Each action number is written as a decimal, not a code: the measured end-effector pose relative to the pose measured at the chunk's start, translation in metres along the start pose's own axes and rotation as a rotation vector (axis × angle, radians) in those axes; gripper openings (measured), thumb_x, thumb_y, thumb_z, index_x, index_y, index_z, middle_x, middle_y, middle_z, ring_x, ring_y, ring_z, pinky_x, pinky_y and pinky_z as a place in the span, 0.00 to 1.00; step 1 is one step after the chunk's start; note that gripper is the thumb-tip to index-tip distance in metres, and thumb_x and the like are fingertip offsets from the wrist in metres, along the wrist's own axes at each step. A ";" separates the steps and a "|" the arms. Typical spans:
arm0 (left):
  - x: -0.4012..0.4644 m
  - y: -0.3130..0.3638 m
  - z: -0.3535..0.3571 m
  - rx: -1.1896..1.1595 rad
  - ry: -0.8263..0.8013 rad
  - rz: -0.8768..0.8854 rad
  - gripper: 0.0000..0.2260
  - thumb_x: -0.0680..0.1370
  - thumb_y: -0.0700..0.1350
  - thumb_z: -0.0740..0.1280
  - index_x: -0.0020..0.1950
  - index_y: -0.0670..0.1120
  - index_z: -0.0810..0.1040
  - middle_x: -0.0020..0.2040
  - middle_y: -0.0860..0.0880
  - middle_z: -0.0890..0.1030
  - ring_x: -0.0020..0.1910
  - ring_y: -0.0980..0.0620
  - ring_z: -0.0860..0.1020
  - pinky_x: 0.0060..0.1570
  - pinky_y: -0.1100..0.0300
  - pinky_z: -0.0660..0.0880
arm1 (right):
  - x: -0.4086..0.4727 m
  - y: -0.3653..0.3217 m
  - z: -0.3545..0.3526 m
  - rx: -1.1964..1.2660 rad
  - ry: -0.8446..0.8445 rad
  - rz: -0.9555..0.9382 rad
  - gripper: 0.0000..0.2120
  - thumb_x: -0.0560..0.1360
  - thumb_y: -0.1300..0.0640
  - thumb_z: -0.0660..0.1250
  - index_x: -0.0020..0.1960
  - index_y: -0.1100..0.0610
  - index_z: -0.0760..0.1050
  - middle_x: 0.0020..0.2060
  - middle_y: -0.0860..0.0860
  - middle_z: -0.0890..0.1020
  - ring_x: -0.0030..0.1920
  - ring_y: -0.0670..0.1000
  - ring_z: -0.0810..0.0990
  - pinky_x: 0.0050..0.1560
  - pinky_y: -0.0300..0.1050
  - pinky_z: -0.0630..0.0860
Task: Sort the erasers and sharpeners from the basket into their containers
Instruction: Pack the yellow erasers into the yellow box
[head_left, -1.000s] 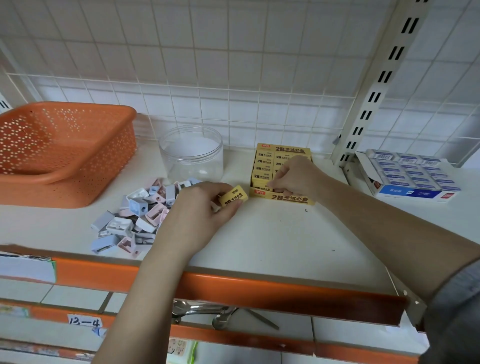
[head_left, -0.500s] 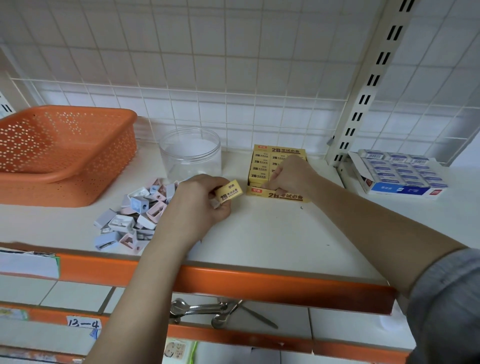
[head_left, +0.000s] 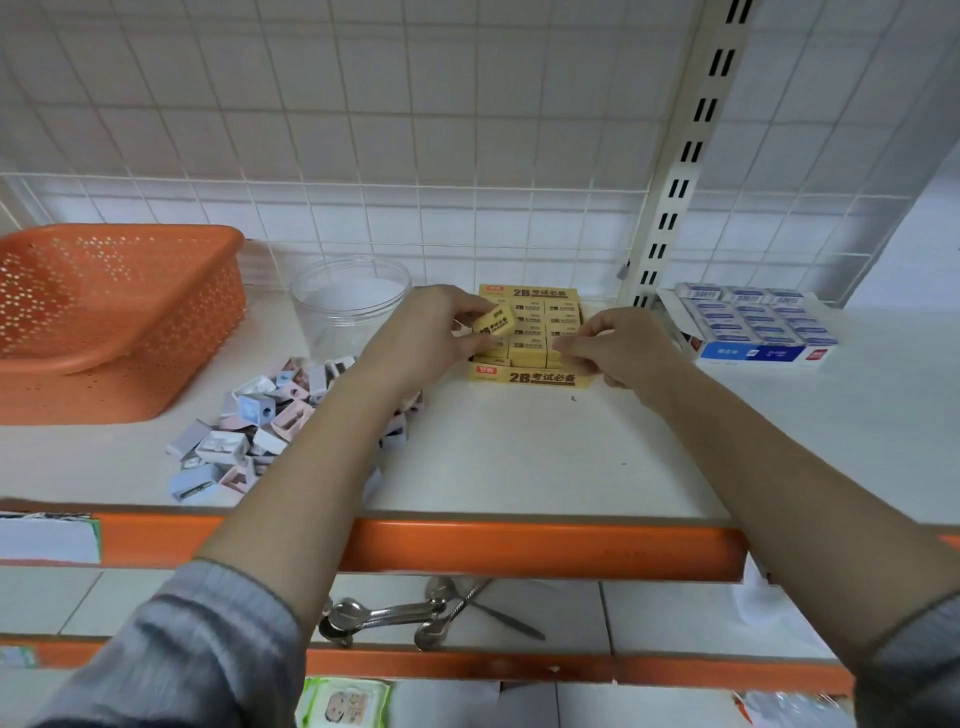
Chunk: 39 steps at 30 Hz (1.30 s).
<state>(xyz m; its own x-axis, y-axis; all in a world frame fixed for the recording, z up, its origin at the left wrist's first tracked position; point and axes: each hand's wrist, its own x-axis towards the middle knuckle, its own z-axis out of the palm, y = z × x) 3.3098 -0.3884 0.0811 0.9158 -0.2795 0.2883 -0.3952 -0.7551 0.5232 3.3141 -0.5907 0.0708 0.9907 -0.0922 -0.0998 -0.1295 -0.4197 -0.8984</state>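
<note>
Since a second ago, left hand (head_left: 426, 332) has carried its yellow eraser (head_left: 493, 319) from the shelf (head_left: 519, 452) up over the yellow box (head_left: 530, 375), thumb and fingers pinching it, tilted. Right hand (head_left: 618, 348) stays at the box's right side, fingers curled together at a packed eraser (grip unclear). Judgement: insertion is imminent. Sharpeners (head_left: 249, 431) lie unsorted beside the jar (head_left: 348, 306); the basket (head_left: 119, 312) looks emptied.

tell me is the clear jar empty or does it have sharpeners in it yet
Empty. Through the clear jar only its white bottom shows, and the sharpeners lie piled on the shelf in front of it.
</note>
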 end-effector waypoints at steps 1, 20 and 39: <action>0.005 0.000 0.004 0.017 -0.023 0.002 0.12 0.75 0.42 0.70 0.58 0.46 0.81 0.52 0.47 0.80 0.48 0.53 0.76 0.53 0.61 0.72 | -0.002 0.002 -0.004 -0.009 0.009 0.003 0.15 0.71 0.61 0.73 0.30 0.57 0.71 0.24 0.51 0.78 0.25 0.48 0.71 0.20 0.31 0.62; 0.009 -0.023 0.012 0.347 0.011 -0.172 0.10 0.77 0.41 0.64 0.44 0.53 0.82 0.47 0.50 0.78 0.48 0.47 0.74 0.46 0.57 0.74 | -0.004 0.006 0.005 -0.067 -0.035 -0.043 0.05 0.71 0.61 0.72 0.41 0.60 0.77 0.34 0.52 0.81 0.29 0.45 0.76 0.24 0.31 0.70; -0.002 -0.009 0.017 0.219 0.086 -0.327 0.17 0.73 0.35 0.57 0.25 0.45 0.59 0.27 0.49 0.61 0.30 0.47 0.61 0.27 0.62 0.56 | 0.012 0.008 0.049 -0.480 -0.013 -0.235 0.14 0.76 0.49 0.66 0.46 0.60 0.83 0.40 0.52 0.84 0.39 0.50 0.80 0.38 0.43 0.73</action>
<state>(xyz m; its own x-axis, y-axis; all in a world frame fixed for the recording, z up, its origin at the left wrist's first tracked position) 3.3126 -0.3909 0.0621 0.9778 0.0396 0.2059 -0.0512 -0.9072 0.4175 3.3267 -0.5509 0.0411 0.9953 0.0643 0.0727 0.0952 -0.7936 -0.6010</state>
